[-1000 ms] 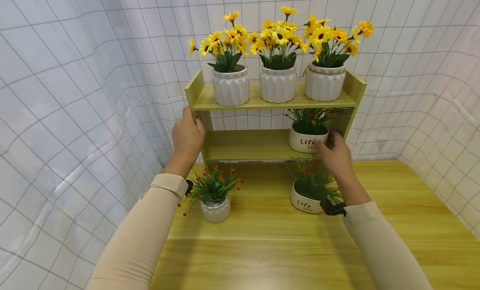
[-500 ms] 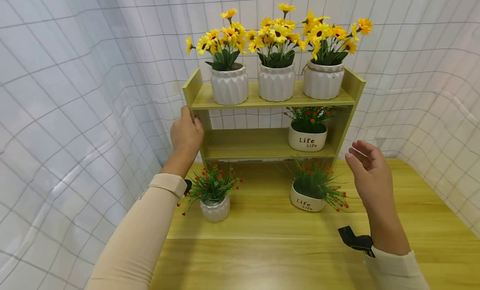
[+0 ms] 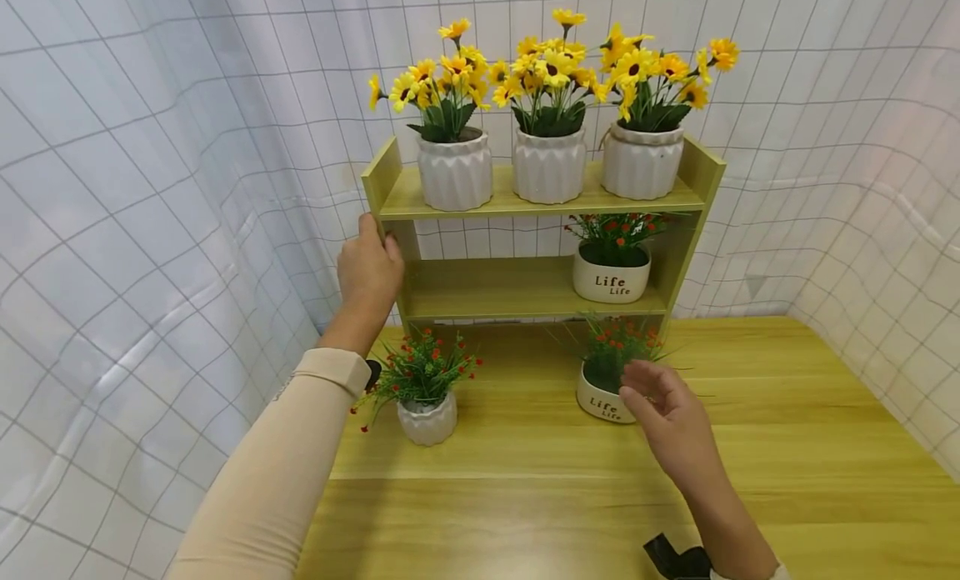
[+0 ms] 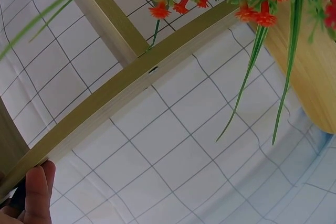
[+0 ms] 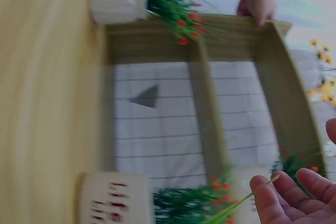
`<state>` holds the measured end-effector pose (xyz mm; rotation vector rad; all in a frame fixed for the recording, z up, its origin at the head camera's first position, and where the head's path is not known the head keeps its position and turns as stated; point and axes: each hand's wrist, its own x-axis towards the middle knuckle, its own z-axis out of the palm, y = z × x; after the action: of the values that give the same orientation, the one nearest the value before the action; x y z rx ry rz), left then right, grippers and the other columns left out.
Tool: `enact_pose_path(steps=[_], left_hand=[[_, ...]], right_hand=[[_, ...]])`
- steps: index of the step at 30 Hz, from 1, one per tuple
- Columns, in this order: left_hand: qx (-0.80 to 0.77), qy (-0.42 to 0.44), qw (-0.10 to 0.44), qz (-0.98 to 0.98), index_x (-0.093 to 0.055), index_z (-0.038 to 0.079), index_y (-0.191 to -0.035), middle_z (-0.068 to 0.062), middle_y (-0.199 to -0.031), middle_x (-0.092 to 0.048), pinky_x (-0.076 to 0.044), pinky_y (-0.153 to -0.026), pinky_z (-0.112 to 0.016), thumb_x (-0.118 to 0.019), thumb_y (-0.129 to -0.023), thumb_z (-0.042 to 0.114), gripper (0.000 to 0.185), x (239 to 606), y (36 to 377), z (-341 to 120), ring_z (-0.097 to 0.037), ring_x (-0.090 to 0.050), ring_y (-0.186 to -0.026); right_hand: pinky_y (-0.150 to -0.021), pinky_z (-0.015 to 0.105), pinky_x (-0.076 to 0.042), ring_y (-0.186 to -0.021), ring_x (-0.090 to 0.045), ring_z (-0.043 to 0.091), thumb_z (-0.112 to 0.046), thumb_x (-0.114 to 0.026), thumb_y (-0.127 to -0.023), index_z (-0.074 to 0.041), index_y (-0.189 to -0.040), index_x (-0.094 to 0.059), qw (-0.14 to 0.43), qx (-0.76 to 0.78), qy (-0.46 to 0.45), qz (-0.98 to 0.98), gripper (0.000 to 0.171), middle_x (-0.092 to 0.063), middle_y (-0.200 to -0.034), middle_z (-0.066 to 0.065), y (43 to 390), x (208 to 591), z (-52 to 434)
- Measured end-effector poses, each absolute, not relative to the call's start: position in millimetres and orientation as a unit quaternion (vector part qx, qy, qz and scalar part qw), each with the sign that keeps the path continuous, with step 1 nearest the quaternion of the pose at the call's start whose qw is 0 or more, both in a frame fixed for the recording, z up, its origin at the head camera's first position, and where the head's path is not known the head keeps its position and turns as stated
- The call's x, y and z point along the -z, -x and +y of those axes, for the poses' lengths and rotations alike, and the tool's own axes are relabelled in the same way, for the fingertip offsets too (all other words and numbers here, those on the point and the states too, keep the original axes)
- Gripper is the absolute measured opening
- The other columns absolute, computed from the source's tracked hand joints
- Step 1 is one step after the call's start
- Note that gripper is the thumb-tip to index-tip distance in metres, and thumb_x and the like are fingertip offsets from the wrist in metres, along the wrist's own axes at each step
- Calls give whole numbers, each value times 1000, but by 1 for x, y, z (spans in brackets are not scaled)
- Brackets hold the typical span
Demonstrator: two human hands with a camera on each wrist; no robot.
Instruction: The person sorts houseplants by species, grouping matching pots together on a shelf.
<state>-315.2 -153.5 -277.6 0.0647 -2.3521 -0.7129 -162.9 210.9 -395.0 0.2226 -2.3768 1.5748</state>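
Note:
My left hand [image 3: 369,270] grips the left side panel of a wooden shelf [image 3: 495,287], just below its top board. In the left wrist view its fingers [image 4: 38,195] curl at the panel's edge. My right hand [image 3: 671,430], relaxed and holding nothing, is in front of the lower oval "Life" pot [image 3: 597,398] with red-flowered greenery. It covers that pot's right side in the head view. In the right wrist view a thin green blade [image 5: 236,205] runs to the fingertips. A second "Life" pot [image 3: 611,283] stands at the right end of the middle board.
Three white ribbed pots [image 3: 549,167] of yellow flowers line the top board. At the table's left, a small white pot [image 3: 427,422] with red-flowered greenery stands before the shelf. Grid-patterned curtain [image 3: 150,230] surrounds the wooden table [image 3: 480,513] at the back and sides.
My right hand left the upper "Life" pot, swung right, then came down and left to the lower "Life" pot. My left hand stays on the shelf panel.

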Motion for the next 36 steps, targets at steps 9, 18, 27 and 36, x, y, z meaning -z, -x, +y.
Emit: enact_pose_path(steps=[9, 18, 27, 36], left_hand=[[275, -15, 351, -895, -49, -1, -111, -33, -86, -64, -47, -65, -60, -48, -102, 19, 22, 280, 317, -155, -54, -64, -80], [277, -10, 341, -898, -50, -2, -112, -33, -89, -64, -48, -65, -59, -48, -103, 19, 23, 278, 315, -154, -53, -64, -81], [278, -21, 327, -903, -48, -1, -115, -33, -91, -64, -50, -66, -58, -48, -103, 19, 23, 279, 314, -154, -52, -65, -83], [278, -19, 329, -902, -49, -1, -115, -33, -91, -64, -50, -66, -58, -48, -103, 20, 24, 279, 315, -153, -52, -65, -83]], right_hand=[[-94, 33, -48, -118, -59, 26, -27, -63, -99, -3, -131, -57, 27, -583, -56, -810, 41, -59, -132, 15, 174, 444, 188], [-93, 42, -50, -120, -57, 32, -20, -65, -97, 3, -132, -55, -38, -591, -39, -805, 44, -57, -133, 20, 174, 467, 177], [-102, 59, -39, -136, -36, 50, -29, -61, -99, 7, -149, -29, -48, -555, 7, -830, 70, -32, -152, 31, 179, 474, 188], [-110, 61, -23, -140, -17, 57, -23, -57, -100, 13, -151, -8, -25, -565, 55, -823, 80, -15, -154, 37, 186, 475, 204]])
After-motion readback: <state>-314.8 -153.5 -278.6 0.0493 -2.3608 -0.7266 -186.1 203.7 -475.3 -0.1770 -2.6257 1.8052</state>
